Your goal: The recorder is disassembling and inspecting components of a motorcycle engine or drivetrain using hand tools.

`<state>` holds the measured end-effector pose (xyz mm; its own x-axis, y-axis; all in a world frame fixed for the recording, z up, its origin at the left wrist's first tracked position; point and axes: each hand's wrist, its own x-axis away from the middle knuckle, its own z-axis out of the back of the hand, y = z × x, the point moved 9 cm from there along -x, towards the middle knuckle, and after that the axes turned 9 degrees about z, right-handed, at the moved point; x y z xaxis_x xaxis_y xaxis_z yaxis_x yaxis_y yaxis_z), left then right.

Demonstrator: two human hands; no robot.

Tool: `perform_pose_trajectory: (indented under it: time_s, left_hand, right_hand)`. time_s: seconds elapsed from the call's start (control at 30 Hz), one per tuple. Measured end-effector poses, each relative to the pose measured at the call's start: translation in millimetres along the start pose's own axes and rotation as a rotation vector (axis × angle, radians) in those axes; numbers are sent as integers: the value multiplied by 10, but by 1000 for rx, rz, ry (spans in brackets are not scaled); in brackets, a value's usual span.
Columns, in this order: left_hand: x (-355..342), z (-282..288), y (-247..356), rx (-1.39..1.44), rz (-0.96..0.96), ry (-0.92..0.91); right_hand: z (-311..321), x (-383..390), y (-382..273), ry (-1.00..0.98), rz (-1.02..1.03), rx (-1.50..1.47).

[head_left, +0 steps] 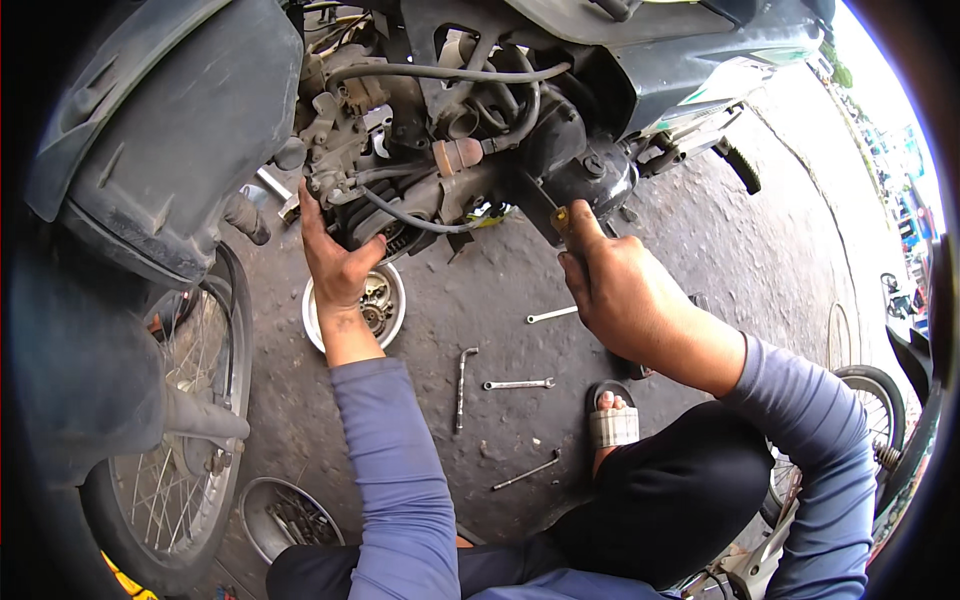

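Observation:
A motorcycle engine (430,190) hangs in its frame ahead of me, greasy and partly uncovered. My left hand (342,262) rests against its left end, fingers stretched upward and thumb spread toward the toothed part; some fingertips are hidden behind the metal. In my right hand (625,285) is a screwdriver with a yellowish handle end (561,217). Its thin shaft points up and left, against the black engine cover (590,178); the tip is hard to make out. Below my left hand, a white bowl (400,318) holds metal parts, partly covered by my wrist.
On the rough ground lie a combination wrench (520,384), an L-shaped wrench (461,390), a thin rod-like tool (527,470) and another wrench (552,314). A metal bowl of tools (290,518) stands lower left, beside a spoked wheel (165,480). A sandalled foot (613,420) is near my right knee.

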<state>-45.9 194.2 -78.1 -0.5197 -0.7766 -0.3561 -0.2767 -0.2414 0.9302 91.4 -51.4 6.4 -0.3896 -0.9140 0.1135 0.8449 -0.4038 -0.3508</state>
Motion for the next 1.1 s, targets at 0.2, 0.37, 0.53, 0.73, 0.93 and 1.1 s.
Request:
perform_pose_trajectory:
  time_s: [0.2, 0.37, 0.53, 0.73, 0.93, 1.1]
  left_hand:
    - [8, -19, 29, 5, 41, 33]
    - [-16, -63, 38, 95, 47, 2]
    - [8, -121, 115, 95, 33, -12]
    - [44, -196, 194, 163, 40, -66]
    - [31, -59, 146, -133, 149, -23]
    - [21, -113, 209, -63, 61, -85]
  right_hand:
    - [146, -40, -15, 31, 149, 132]
    - [39, -14, 84, 32, 66, 137]
    - [171, -60, 76, -17, 100, 241]
    - [-132, 106, -181, -34, 75, 252]
    - [299, 208, 83, 58, 99, 316]
    - [543, 500, 218, 42, 117, 245]
